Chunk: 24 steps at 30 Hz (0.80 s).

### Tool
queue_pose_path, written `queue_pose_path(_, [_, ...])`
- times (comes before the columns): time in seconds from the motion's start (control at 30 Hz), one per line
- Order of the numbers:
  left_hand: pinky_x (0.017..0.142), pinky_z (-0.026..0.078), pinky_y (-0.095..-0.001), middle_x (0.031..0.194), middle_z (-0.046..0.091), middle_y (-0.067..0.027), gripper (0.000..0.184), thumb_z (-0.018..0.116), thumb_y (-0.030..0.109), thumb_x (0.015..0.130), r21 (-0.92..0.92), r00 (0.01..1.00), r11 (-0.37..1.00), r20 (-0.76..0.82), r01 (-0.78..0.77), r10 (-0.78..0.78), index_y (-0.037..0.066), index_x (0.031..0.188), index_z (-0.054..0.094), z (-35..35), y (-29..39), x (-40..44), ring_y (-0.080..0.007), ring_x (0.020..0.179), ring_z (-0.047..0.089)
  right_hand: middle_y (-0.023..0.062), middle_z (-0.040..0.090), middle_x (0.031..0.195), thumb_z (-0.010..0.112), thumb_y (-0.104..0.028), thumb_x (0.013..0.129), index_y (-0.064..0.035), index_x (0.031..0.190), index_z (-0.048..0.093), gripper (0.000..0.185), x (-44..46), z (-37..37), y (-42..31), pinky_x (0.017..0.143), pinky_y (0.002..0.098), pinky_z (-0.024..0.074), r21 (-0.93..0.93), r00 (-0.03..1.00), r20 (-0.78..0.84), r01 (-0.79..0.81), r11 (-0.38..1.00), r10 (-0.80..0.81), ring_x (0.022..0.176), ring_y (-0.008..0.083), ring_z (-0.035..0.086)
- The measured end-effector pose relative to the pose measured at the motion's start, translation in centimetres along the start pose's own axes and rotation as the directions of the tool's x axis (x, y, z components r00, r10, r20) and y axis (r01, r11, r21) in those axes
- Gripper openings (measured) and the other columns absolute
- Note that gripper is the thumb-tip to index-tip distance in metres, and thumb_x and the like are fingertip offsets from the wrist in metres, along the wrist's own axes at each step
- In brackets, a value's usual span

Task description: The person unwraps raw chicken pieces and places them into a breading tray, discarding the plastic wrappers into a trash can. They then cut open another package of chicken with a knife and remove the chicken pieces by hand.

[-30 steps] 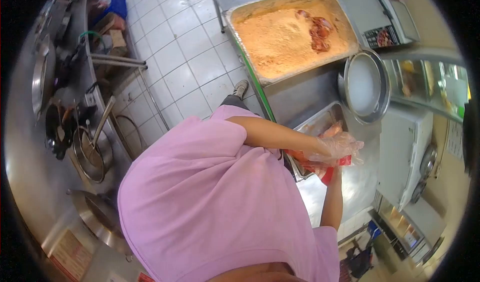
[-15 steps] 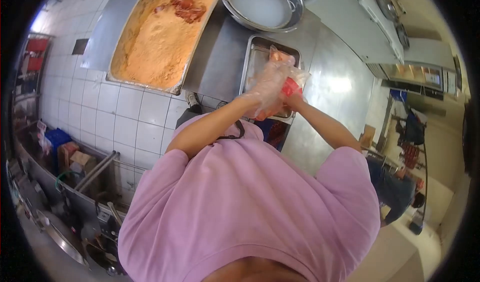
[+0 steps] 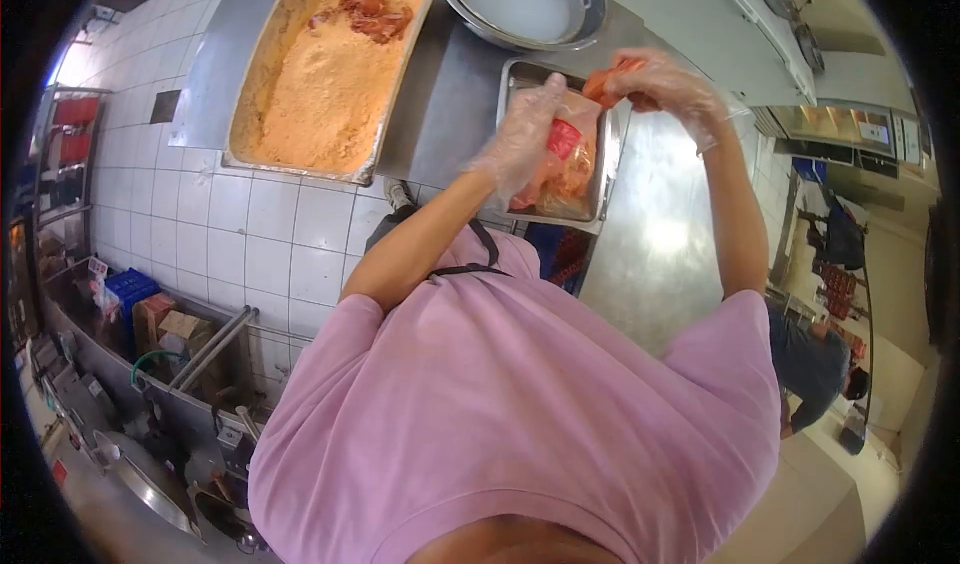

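A clear plastic bag (image 3: 563, 142) with a red label lies in a steel tray (image 3: 604, 164), with orange-red marinated meat (image 3: 572, 169) showing in it. My left hand (image 3: 522, 136), in a clear plastic glove, grips the bag's left side; its fingertips are partly hidden. Over the tray's far right corner, my gloved right hand (image 3: 655, 82) is closed around a piece of meat (image 3: 604, 86) coated in orange-red marinade. To the left, a large tray of orange breading flour (image 3: 325, 89) has several pieces of red meat (image 3: 374, 12) on its far part.
A steel bowl (image 3: 597, 26) with a strainer (image 3: 520, 2) of whitish liquid stands behind the small tray. The steel counter (image 3: 655, 234) extends right beside a white chest unit (image 3: 700, 29). Another person (image 3: 810, 364) bends at far right. Sinks (image 3: 200, 404) line the left.
My hands have moved apart. The right went up and right with a piece of meat, while the left stayed at the bag, which now shows more fully in the tray.
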State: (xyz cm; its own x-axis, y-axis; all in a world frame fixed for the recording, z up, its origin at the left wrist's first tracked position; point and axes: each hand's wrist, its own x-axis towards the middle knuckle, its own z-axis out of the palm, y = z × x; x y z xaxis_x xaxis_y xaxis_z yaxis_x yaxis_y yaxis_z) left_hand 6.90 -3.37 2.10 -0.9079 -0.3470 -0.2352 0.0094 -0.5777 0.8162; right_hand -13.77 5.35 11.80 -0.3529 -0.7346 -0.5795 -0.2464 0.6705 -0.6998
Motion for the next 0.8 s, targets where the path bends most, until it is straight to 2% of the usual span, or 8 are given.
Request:
queue_pose_path(0.13, [0.101,0.042,-0.0351,0.116,0.057,-0.0141,0.069,0.039,0.062,0.103,0.133,1.000,0.991,0.016,0.002,-0.004,-0.002,0.124,0.056,0.2,0.6,-1.0,-0.0230,0.114,0.053,0.0012,0.064,0.076,0.065,-0.023,0.088,-0.0064,0.087,0.064,0.017,3.1,0.3,-5.1,0.048,0.0211,0.0321,0.096,0.986,0.103,0.121,0.988,-0.130,0.053,0.0036,0.043])
queue_pose_path(0.23, [0.094,0.044,-0.0307,0.107,0.060,-0.0072,0.058,0.040,0.055,0.105,0.140,0.979,0.972,0.095,-0.190,0.178,0.002,0.115,0.061,-0.6,-3.1,-0.2,-0.0155,0.101,0.053,0.0000,0.061,0.071,0.061,-0.026,0.091,-0.0051,0.086,0.066,0.022,9.7,0.7,-6.1,0.047,0.0208,0.0303,0.165,0.966,0.196,0.139,0.976,-0.171,0.049,0.0039,0.040])
queue_pose_path(0.33, [0.079,0.047,-0.0265,0.091,0.060,0.0014,0.050,0.044,0.052,0.106,-0.109,0.994,0.994,0.100,-0.025,0.036,0.007,0.098,0.063,-0.4,-2.4,-0.5,-0.0063,0.086,0.052,0.0002,0.059,0.073,0.068,-0.034,0.090,-0.0046,0.090,0.071,0.030,15.3,3.5,-10.6,0.053,0.0221,0.0388,0.166,0.882,0.339,0.285,0.944,-0.326,0.059,0.0061,0.048])
queue_pose_path(0.4, [0.078,0.047,-0.0269,0.089,0.059,0.0007,0.051,0.044,0.053,0.105,-0.108,0.996,0.993,0.078,-0.043,0.051,0.006,0.096,0.063,-0.2,-1.0,-1.0,-0.0069,0.084,0.053,0.0073,0.048,0.118,0.070,-0.037,0.090,-0.0107,0.124,0.053,0.047,21.3,5.2,-11.5,0.081,0.0385,0.0445,0.419,0.898,0.351,0.101,0.902,-0.264,0.101,0.0184,0.049])
queue_pose_path(0.43, [0.077,0.047,-0.0271,0.088,0.059,0.0004,0.051,0.044,0.053,0.105,-0.108,0.996,0.993,0.067,-0.046,0.054,0.006,0.096,0.063,-0.3,-0.8,-1.3,-0.0072,0.083,0.054,0.0137,0.035,0.159,0.072,-0.043,0.091,-0.0167,0.155,0.033,0.079,23.5,6.3,-11.8,0.103,0.0550,0.0451,0.597,0.944,0.262,0.007,0.802,-0.203,0.136,0.0302,0.045])
queue_pose_path(0.5, [0.075,0.048,-0.0279,0.085,0.059,-0.0001,0.053,0.046,0.055,0.104,0.105,0.995,0.994,-0.096,-0.018,0.028,0.006,0.093,0.064,-2.8,-4.3,0.4,-0.0085,0.079,0.055,0.0128,0.051,0.143,0.069,-0.038,0.094,-0.0134,0.144,0.048,0.059,27.0,5.9,-10.8,0.100,0.0527,0.0475,0.716,0.774,0.392,0.082,0.693,-0.497,0.119,0.0266,0.058])
queue_pose_path(0.7, [0.059,0.043,-0.0286,0.071,0.053,0.0000,0.059,0.043,0.059,0.103,0.116,0.997,0.993,-0.069,-0.013,0.021,0.009,0.073,0.055,-4.1,-2.7,0.1,-0.0112,0.065,0.051,0.0099,0.056,0.114,0.066,-0.034,0.093,-0.0066,0.122,0.059,0.041,7.6,4.9,-11.2,0.088,0.0385,0.0476,0.266,0.838,-0.149,0.545,0.795,-0.525,0.098,0.0219,0.059])
queue_pose_path(0.8, [0.056,0.038,-0.0283,0.065,0.045,0.0003,0.061,0.039,0.058,0.104,0.030,0.995,0.995,0.044,-0.091,0.090,0.010,0.067,0.047,-4.6,-2.5,-0.9,-0.0115,0.060,0.044,0.0082,0.058,0.101,0.066,-0.032,0.092,-0.0034,0.110,0.064,0.034,-0.3,4.7,-6.9,0.082,0.0318,0.0472,0.121,0.909,-0.212,0.388,0.914,-0.358,0.087,0.0187,0.059])
